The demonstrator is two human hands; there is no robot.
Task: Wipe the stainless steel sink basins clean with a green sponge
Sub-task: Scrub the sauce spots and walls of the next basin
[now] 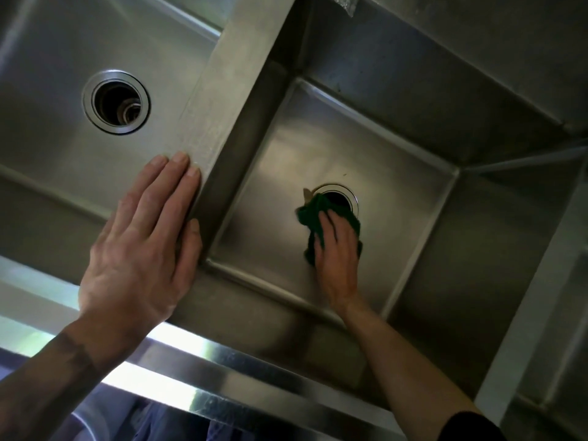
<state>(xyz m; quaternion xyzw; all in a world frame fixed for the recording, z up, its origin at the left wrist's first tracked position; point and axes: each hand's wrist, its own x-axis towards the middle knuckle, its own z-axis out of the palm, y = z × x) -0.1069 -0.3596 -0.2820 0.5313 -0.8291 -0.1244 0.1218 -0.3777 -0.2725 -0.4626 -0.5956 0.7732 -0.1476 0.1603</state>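
Note:
Two stainless steel basins fill the view, split by a steel divider (222,90). Down on the floor of the right basin (280,173), my right hand (337,253) presses a dark green sponge (313,211) against the steel at the near edge of the drain (342,194). The sponge partly covers the drain ring, and my fingers lie over it, slightly curled. My left hand (143,249) rests flat with straight fingers on the near end of the divider, thumb on the right basin's side.
The left basin (47,90) has an open round drain (116,101). The sink's shiny front rim (191,361) runs along the bottom. A third steel compartment (553,313) lies to the right. A scrap of clear plastic (346,1) hangs at the top edge.

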